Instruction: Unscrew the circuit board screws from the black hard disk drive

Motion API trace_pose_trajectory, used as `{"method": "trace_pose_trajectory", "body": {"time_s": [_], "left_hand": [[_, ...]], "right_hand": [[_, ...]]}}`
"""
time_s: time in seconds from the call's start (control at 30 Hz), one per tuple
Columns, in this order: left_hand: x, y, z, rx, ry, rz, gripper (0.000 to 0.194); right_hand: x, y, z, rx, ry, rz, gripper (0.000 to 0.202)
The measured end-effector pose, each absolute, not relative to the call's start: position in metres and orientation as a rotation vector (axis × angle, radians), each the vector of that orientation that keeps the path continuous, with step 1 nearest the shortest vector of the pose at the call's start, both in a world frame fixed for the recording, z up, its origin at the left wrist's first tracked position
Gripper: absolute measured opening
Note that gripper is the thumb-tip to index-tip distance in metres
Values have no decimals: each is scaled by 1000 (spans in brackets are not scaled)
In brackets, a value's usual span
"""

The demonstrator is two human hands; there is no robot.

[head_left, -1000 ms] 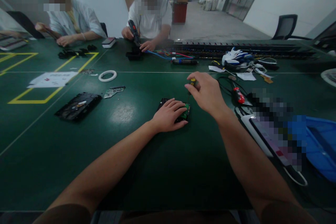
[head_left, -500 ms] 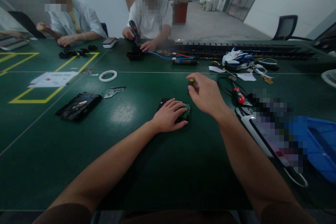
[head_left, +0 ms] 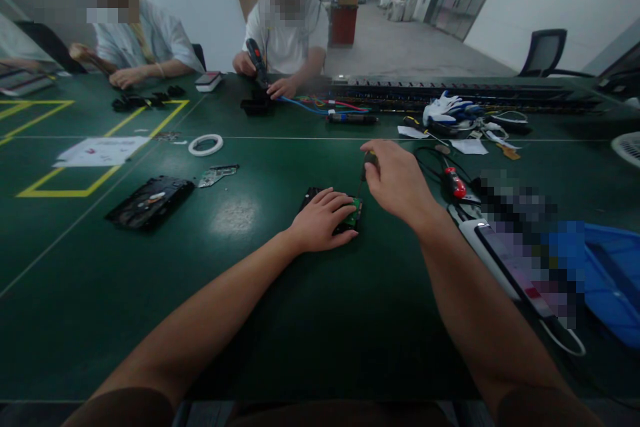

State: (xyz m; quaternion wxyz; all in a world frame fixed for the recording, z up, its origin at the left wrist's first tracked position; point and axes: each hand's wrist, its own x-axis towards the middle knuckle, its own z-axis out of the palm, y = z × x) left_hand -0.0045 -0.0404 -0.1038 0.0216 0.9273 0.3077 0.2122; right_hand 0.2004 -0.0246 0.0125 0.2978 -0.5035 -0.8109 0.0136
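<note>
My left hand (head_left: 324,221) lies across a hard drive (head_left: 356,213) on the green table, its fingers stretched out and covering most of it. Part of the green circuit board shows at the right end, between the fingers and thumb. Fingers of my right hand (head_left: 393,177) are closed round the dark handle of a screwdriver (head_left: 369,160). The thin shaft slants down and slightly left to the board's far right corner; whether its tip sits in a screw is too small to tell.
On the left lie an opened black drive (head_left: 150,203), a loose circuit board (head_left: 218,175) and a white tape roll (head_left: 205,145). To the right are a red screwdriver (head_left: 455,183), a phone (head_left: 515,267) and a blue tray (head_left: 615,273). Two people work across the table.
My right hand has shifted slightly right, and the screwdriver's handle has leaned right with it, so the shaft shows more. My left hand and the hard drive have stayed put.
</note>
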Motion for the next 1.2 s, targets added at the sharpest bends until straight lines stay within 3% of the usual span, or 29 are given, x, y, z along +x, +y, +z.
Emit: {"method": "trace_pose_trajectory", "body": {"time_s": [0.3,1.2], "left_hand": [[-4,-40,-105,2877,949,674,59],[-5,-41,-103,2887,956,648,58]], "right_hand": [[198,-24,13,-1284,-2150,71,14],[200,-22,11,-1366,-2080,96,32]]}}
